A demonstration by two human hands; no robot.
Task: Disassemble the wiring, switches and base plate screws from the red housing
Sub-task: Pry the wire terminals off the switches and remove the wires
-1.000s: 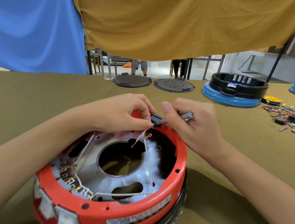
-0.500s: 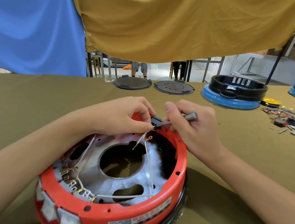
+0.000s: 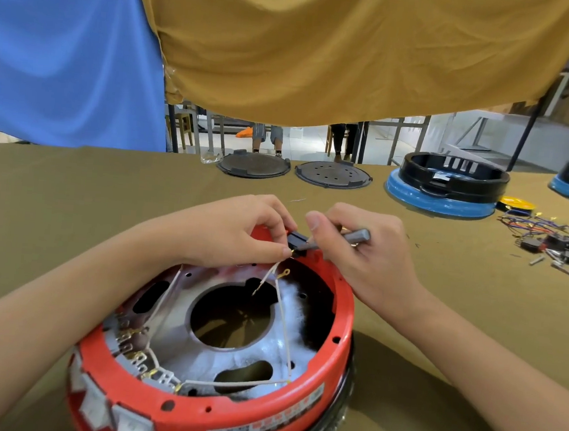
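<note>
Housing: red housing (image 3: pixel 293 412) lies upside down on the bench (image 3: pixel 71 203), nearest the camera, open underside facing up.
Base plate: grey metal base plate (image 3: pixel 178 312) sits inside the housing, with a large round hole in the middle and smaller slots around it.
Switch: small black switch (image 3: pixel 296 239) sits at the far rim of the housing, between the two hands.
Wiring: white wires (image 3: pixel 281 318) run from the switch area down across the plate to the near rim; one loose end carries a brass ring terminal (image 3: pixel 284 273). More white leads go to a row of brass terminals (image 3: pixel 133 350) on the left inner wall.
Left hand: left hand (image 3: pixel 237 231) rests over the far rim, grip pinched with thumb and forefinger on the wire end right at the switch.
Right hand: right hand (image 3: pixel 365 253) has its grip clenched around a grey metal tool (image 3: pixel 350 236), whose tip touches the switch; forefinger extended along the shaft.
Far bench, centre: two dark round plates (image 3: pixel 333 175) lie flat, side by side.
Far bench, right: a black and blue housing (image 3: pixel 447 188) stands well apart from the red one; near it a pile of coloured wires and black switches (image 3: pixel 556 239) with loose screws.
Background: blue cloth (image 3: pixel 60 48) and mustard cloth (image 3: pixel 325 47) hang behind the bench.
</note>
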